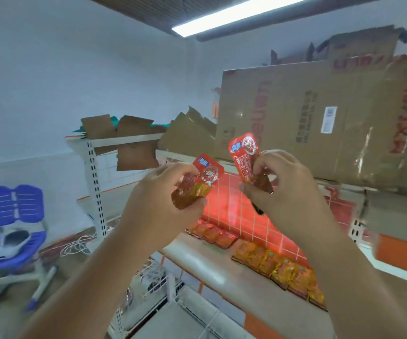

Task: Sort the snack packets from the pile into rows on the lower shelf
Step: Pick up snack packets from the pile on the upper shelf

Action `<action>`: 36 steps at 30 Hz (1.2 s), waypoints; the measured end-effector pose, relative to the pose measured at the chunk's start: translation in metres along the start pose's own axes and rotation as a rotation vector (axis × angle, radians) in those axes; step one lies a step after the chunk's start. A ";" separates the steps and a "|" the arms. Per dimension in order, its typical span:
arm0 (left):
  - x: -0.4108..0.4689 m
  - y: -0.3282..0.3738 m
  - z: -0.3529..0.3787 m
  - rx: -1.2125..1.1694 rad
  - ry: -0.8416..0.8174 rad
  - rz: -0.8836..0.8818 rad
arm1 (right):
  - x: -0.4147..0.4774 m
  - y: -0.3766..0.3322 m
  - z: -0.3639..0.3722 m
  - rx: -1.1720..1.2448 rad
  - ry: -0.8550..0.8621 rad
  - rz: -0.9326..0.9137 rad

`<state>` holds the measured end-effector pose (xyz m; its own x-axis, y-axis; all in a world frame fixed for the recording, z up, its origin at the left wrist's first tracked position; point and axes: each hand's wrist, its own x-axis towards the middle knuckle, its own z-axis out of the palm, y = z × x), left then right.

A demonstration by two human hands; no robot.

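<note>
Our left hand [163, 192] gripped one red snack packet [198, 181], our right hand [283, 189] a second packet [245, 155], fingers [267, 160] clamped on both. Below the fingers, the red row [213, 233] and the orange row [280, 266] lay on the lower shelf [197, 258]. Best, we judged: match colour, lay each flat.

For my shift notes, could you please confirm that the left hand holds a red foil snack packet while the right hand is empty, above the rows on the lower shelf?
No: the head view shows the right hand pinching a second red foil snack packet, not empty. The left hand holds its red foil packet above the packet rows on the lower shelf.
</note>
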<state>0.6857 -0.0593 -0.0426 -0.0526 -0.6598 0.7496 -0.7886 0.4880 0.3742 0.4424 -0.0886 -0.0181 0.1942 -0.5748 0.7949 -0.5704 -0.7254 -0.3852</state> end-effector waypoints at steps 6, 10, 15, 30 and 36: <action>-0.004 -0.075 0.013 0.006 -0.060 -0.118 | 0.004 0.031 0.075 0.029 -0.053 0.088; 0.002 -0.124 0.038 0.035 -0.094 -0.152 | 0.008 0.069 0.127 0.056 -0.048 0.171; 0.023 -0.194 0.081 0.032 -0.167 -0.215 | 0.019 0.132 0.202 0.060 -0.085 0.307; 0.075 -0.370 0.263 -0.029 -0.523 -0.456 | 0.053 0.283 0.362 -0.053 -0.357 0.701; 0.068 -0.407 0.330 0.019 -0.582 -0.396 | 0.026 0.306 0.413 -0.273 -0.502 0.852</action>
<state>0.8006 -0.4912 -0.3241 -0.0740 -0.9869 0.1433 -0.8265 0.1411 0.5449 0.6030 -0.4818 -0.3089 -0.0848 -0.9964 -0.0054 -0.8252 0.0733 -0.5601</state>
